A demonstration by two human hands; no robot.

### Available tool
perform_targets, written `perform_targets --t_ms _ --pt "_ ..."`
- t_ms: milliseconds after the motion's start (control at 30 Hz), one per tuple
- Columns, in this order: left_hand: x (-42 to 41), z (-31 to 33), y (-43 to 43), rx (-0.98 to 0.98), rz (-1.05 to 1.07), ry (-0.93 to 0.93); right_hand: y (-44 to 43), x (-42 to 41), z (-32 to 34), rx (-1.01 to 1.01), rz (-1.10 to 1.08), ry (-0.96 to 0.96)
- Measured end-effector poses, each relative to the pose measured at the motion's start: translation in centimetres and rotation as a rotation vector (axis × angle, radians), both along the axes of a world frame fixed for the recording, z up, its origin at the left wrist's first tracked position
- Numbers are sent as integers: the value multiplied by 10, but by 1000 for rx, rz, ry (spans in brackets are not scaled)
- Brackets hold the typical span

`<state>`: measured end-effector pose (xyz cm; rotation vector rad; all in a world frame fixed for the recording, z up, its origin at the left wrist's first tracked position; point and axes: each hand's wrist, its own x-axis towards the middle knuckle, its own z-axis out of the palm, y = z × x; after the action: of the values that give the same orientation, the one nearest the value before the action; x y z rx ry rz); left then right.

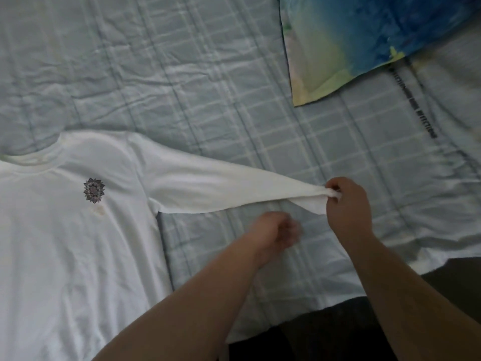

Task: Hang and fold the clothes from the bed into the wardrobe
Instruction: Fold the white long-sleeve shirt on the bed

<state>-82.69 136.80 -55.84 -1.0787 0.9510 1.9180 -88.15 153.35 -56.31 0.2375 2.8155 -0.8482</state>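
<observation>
R hand (348,204) pinches shirt (78,230) cuff; L hand (276,233) blurry, prob. empty.

The only view sits on the person's head and looks forward and steeply down onto the bed (208,74), near enough that it fills most of the frame. Both forearms enter from the bottom edge, with the left hand (273,233) and right hand (347,201) right of centre. The shirt (78,243) is cut by the left and bottom edges, the pillow (364,35) by the top edge. The bed's near edge crosses the lower right, with the floor (455,277) below it.
</observation>
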Motion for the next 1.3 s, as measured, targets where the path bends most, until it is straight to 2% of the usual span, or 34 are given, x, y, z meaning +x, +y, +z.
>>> perform_targets --t_ms 67,200,267,333,467,533,567,633,700,767,833,933,1000,1100,1200,1300 --pt "2 0 -6 54 51 -40 -1 0 8 46 -36 19" --pt "-11 7 -8 189 190 -18 5 0 34 114 30 372" --pt "-18 12 -7 268 275 14 7 12 32 109 109 454" --pt "-21 10 -4 276 299 9 12 35 15 123 186 377" --pt "-8 -5 8 158 268 -139 31 75 -25 212 274 38" --pt "-1 -9 12 77 208 -191 33 77 -26 164 275 34" --pt "1 -9 12 45 150 -198 32 73 -22 100 205 44" --pt "1 0 13 8 2 -195 24 56 -8 -73 -75 16" --pt "-6 15 11 -29 -151 -166 22 35 -5 -150 -314 -63" --pt "-17 24 10 -180 -217 -30 20 20 -11 -122 -368 -106" --pt "-26 20 4 -530 -292 275 20 10 -20 -75 -354 -143" --pt "-30 -2 -20 -1182 -702 799 17 4 -29 71 -277 -201" --pt "-29 -26 -35 -1453 -956 955 14 5 -29 163 -195 -211" --pt "-25 -47 -44 -1477 -1229 897 12 6 -9 24 -292 -149" --pt "-23 -52 -41 -1533 -1235 987 15 7 23 -206 -426 -2" --pt "-30 -53 -31 -1572 -1191 1028 23 2 20 -230 -450 90"
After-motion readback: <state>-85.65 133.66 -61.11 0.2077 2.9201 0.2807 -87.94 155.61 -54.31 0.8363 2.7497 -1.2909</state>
